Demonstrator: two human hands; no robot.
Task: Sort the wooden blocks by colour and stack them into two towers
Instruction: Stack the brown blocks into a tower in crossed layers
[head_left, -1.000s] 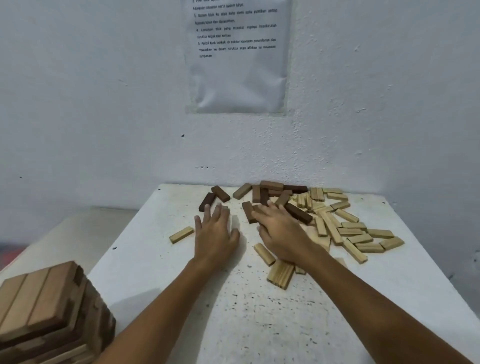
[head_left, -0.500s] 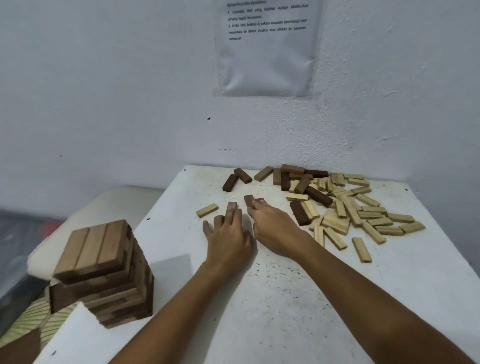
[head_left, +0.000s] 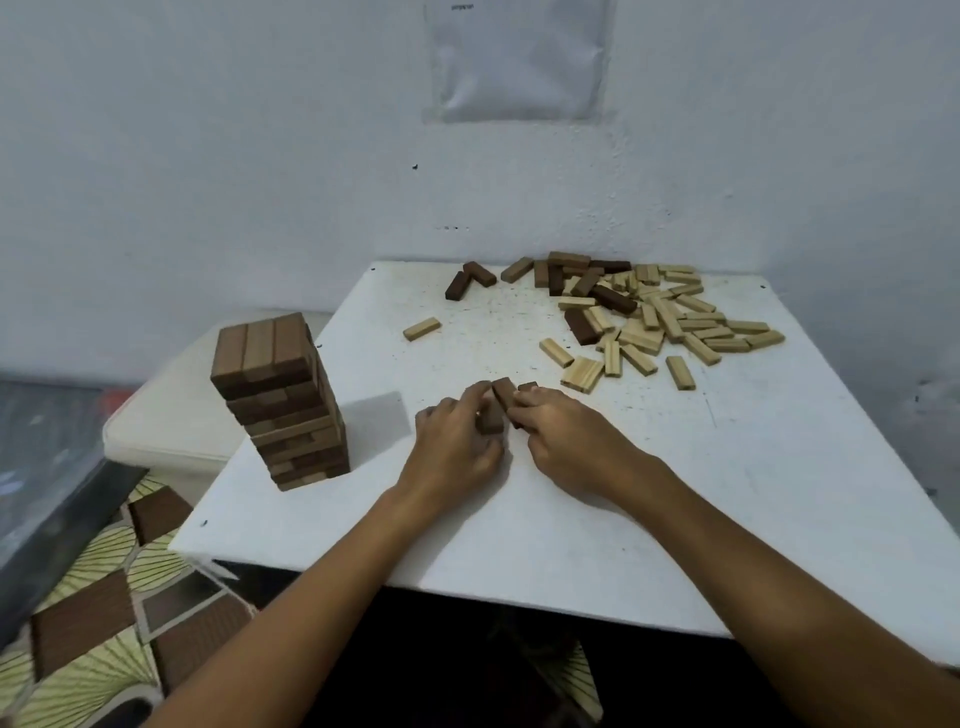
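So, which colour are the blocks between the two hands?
Dark brown: the blocks held by both hands, in the head view.

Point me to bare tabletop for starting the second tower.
Free: the near right of the table, beyond the right hand, and the strip between the brown tower and the lone light block. Crowded: the far right, under the loose block pile.

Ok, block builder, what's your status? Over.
Left hand and right hand each grip dark brown wooden blocks mid-table. Brown block tower stands left. Loose pale wooden blocks piled far right. Nothing blocking.
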